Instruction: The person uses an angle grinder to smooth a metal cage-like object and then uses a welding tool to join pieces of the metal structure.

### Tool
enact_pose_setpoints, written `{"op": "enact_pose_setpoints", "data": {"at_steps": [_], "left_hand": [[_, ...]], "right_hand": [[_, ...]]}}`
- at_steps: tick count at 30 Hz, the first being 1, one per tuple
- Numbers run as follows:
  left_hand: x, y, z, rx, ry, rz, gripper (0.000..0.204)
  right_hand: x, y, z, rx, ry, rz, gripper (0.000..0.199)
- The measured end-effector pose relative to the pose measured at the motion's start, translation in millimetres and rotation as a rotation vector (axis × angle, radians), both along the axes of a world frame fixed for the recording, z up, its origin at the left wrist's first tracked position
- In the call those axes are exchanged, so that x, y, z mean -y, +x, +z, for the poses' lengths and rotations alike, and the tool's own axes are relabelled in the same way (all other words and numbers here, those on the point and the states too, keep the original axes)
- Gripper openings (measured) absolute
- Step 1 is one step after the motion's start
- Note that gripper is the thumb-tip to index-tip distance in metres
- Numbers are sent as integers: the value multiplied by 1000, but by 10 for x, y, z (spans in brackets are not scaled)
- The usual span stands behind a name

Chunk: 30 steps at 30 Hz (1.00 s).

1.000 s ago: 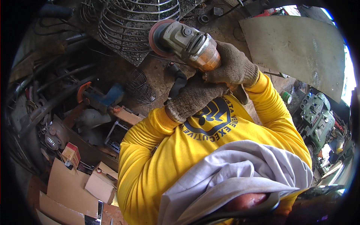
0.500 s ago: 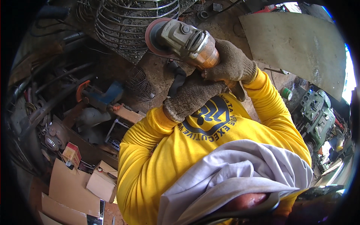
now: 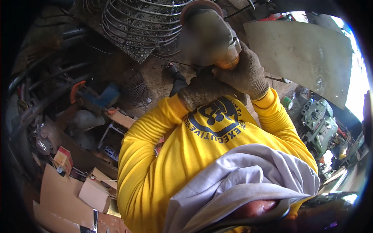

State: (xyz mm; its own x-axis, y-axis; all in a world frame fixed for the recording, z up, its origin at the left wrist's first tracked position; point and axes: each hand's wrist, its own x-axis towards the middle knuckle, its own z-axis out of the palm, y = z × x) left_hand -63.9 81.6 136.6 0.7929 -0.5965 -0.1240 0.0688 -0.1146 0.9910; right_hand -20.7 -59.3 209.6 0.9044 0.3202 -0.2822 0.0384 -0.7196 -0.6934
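Observation:
An angle grinder (image 3: 206, 37) with a grey body, an orange band and a reddish disc is held up at the top centre, blurred. My right hand (image 3: 245, 73), in a brown knit glove, grips its rear body just below the orange band. My left hand (image 3: 201, 91), gloved the same way, is closed around the lower part of the tool, beside the right hand. Both yellow sleeves (image 3: 149, 132) rise from my chest toward the tool. The disc sits close to a round wire cage (image 3: 142, 23); whether it touches the cage cannot be told.
A large grey metal sheet (image 3: 307, 50) lies at the upper right. A green machine (image 3: 319, 120) stands at the right edge. Cardboard boxes (image 3: 58, 186) and scattered tools and hoses fill the left side. A grey cloth (image 3: 241, 182) hangs across my chest.
The grinder and both hands have swung to the right and nearer the camera. The tool now looks larger and blurred. The grip of both hands is unchanged.

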Motion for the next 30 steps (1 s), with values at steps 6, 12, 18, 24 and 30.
{"op": "enact_pose_setpoints", "data": {"at_steps": [6,12,18,24,30], "left_hand": [[300,-129,-649,876,621,71,67],[336,-53,-1177,652,272,171,62],[311,145,-1288,789,53,226,56],[561,314,-1946,1055,591,303,53],[566,444,-1596,629,-165,182,55]], "right_hand": [[-108,24,43,224,-117,14,73],[-135,61,69,287,-160,172,75],[-133,139,-46,395,-234,270,81],[-206,114,-104,554,-277,329,78],[-46,200,-75,525,-258,255,72]]}}
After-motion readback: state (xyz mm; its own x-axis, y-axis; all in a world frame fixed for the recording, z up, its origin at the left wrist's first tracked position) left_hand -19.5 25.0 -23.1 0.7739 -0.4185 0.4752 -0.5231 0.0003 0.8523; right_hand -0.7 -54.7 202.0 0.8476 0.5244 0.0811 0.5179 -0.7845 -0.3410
